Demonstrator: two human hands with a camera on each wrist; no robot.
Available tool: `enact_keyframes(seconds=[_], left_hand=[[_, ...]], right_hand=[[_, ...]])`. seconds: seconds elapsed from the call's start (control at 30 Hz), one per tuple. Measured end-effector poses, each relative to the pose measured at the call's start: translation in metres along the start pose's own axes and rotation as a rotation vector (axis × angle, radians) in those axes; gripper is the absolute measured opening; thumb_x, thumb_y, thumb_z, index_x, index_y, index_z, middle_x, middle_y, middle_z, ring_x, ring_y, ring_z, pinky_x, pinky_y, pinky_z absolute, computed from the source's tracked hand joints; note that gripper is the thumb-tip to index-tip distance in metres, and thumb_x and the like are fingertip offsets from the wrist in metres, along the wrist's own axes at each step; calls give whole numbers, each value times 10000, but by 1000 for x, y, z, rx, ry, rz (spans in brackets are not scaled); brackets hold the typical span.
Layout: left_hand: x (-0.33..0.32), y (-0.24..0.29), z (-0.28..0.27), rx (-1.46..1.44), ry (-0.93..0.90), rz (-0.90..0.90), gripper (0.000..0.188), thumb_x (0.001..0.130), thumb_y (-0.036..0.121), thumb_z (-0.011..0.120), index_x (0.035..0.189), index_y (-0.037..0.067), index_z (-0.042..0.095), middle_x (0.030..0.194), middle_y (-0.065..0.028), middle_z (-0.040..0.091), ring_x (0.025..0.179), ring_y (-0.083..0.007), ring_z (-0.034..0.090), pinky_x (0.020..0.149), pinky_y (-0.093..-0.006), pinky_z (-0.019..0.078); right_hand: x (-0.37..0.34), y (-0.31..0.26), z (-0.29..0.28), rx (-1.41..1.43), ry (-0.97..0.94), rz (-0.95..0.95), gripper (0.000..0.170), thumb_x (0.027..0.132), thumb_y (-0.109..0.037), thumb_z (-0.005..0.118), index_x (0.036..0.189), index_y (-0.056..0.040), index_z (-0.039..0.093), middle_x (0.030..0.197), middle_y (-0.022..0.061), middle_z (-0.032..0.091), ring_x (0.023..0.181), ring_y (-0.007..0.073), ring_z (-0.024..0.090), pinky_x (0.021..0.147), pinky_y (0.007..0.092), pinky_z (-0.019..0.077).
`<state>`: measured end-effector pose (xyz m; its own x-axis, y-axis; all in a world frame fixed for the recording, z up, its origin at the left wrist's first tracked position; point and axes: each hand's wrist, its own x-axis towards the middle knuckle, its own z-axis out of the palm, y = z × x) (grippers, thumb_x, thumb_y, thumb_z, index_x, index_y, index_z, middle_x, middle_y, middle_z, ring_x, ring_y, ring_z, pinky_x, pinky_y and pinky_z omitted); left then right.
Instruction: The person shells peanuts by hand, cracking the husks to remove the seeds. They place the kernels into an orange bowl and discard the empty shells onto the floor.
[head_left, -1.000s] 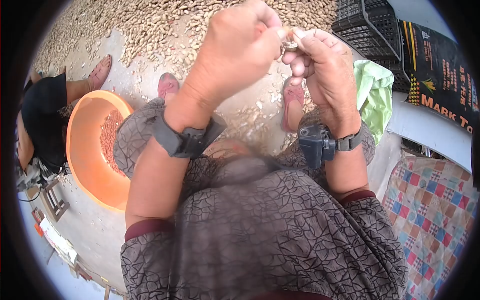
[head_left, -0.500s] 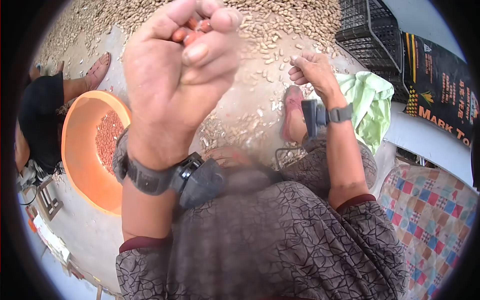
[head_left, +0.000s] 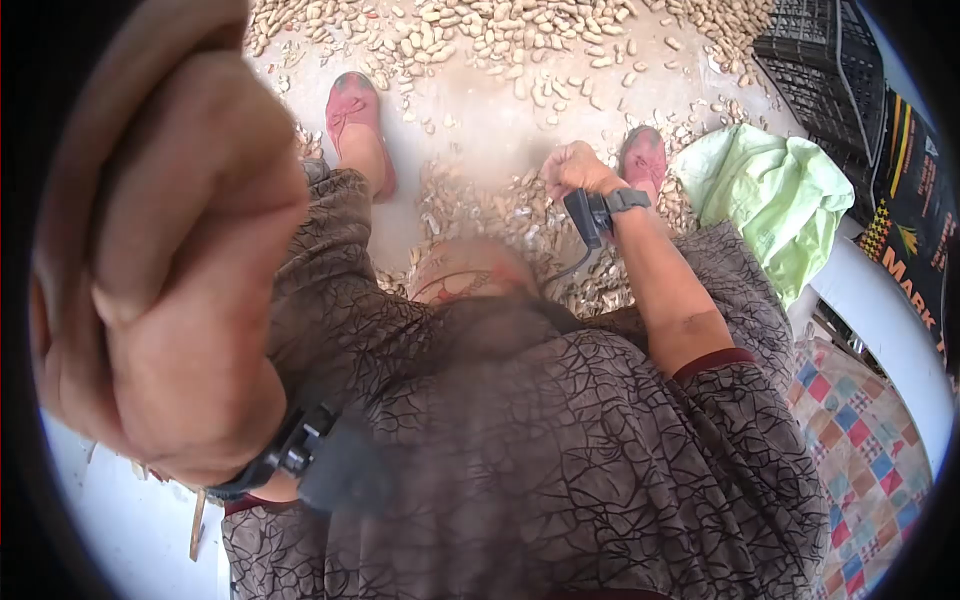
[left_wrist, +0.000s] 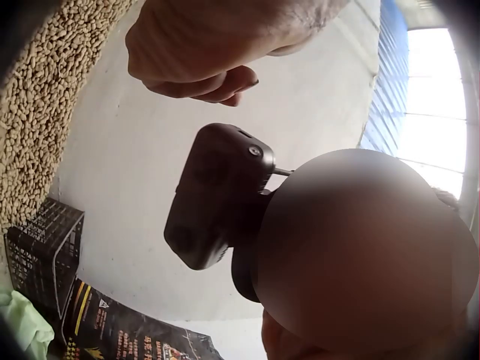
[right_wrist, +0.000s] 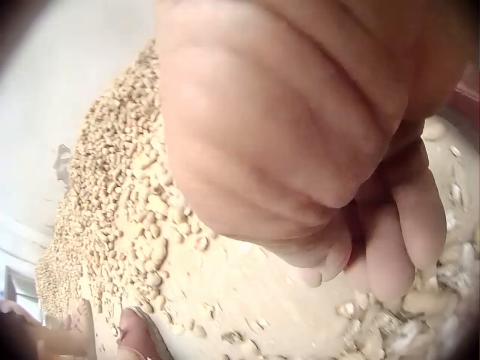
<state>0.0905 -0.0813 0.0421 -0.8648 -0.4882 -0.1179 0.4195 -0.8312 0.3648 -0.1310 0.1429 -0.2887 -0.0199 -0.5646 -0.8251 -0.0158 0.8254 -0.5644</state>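
My left hand (head_left: 180,250) is large and close at the left of the head view, fingers curled. A small reddish patch shows at its edge; the rest of its palm is hidden. In the left wrist view the hand (left_wrist: 225,45) hangs over a black device (left_wrist: 217,195) beside a blurred head. My right hand (head_left: 580,170) is low between the shoes, above peanut shells (head_left: 480,200), with its fingers loosely curled. The right wrist view shows the hand (right_wrist: 292,127) and bent fingers (right_wrist: 390,247), with nothing visible in them.
Peanuts (head_left: 510,40) cover the floor ahead. Red shoes (head_left: 355,110) are on the feet. At the right are a green bag (head_left: 775,200), black crates (head_left: 820,80), a black printed sack (head_left: 920,220) and a patchwork cloth (head_left: 860,450).
The left hand has come closer and to the left, and its red kernels are no longer clearly seen. My right hand has moved left and down. The head view has shifted; the orange basin is hidden.
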Motion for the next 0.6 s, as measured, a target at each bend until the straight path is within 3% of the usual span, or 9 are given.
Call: enact_keyframes(seconds=[0.1,0.17,0.3,0.33,0.37,0.47,0.53,0.57,0.6], left_hand=[[1,-1,-9,13,42,-13,209,933,21,271,747,21,366,659,-58,421,375,-64,349,319,-161,282],[0,-2,-12,20,68,-19,207,933,20,271,748,21,364,658,-58,420,374,-64,348,318,-161,281],[0,-5,-15,36,106,-24,203,932,19,272,750,22,362,656,-58,420,373,-63,348,316,-160,279],[-2,-5,-15,45,115,-22,202,932,19,272,751,23,361,656,-58,419,373,-63,348,315,-160,278],[-3,-5,-14,56,126,-21,201,932,19,272,752,23,361,655,-58,419,373,-63,347,315,-160,278],[-4,-9,-14,70,144,-30,198,932,18,273,753,23,359,654,-58,419,372,-62,347,313,-160,276],[-4,-11,-14,80,155,-31,196,932,17,274,754,24,358,654,-58,418,371,-62,347,312,-159,275],[-4,-10,-13,88,163,-32,195,931,17,274,755,24,357,653,-58,418,371,-62,347,312,-159,274],[-4,-10,-12,93,169,-34,194,931,17,274,756,24,356,653,-58,418,371,-61,347,311,-159,274]], right_hand=[[-1,25,13,-97,-51,72,129,720,-67,659,828,-2,632,694,88,632,554,161,616,502,279,523],[-11,36,22,-203,-183,41,147,713,-66,670,842,-1,639,718,98,641,576,173,625,522,297,532],[-24,44,40,-160,-274,-3,210,720,-66,670,922,-14,651,749,100,646,619,160,622,553,284,516],[-29,43,43,-11,-291,94,289,735,-69,656,1021,-29,634,781,84,649,677,156,619,583,277,508],[-26,45,48,-9,-295,91,289,735,-69,656,1021,-29,634,781,84,649,677,156,619,583,277,508],[-25,57,58,6,-283,-9,345,752,-74,633,1096,-58,606,858,66,648,758,149,614,636,274,508],[-28,52,62,-312,-269,32,380,767,-105,627,1143,-79,578,933,54,642,820,141,609,669,260,499],[-28,55,63,-309,-269,32,380,767,-105,627,1143,-79,578,933,54,642,820,141,609,669,260,499],[-24,66,61,-427,-119,-71,362,768,-119,630,1126,-81,591,938,55,645,816,131,608,678,249,492]])
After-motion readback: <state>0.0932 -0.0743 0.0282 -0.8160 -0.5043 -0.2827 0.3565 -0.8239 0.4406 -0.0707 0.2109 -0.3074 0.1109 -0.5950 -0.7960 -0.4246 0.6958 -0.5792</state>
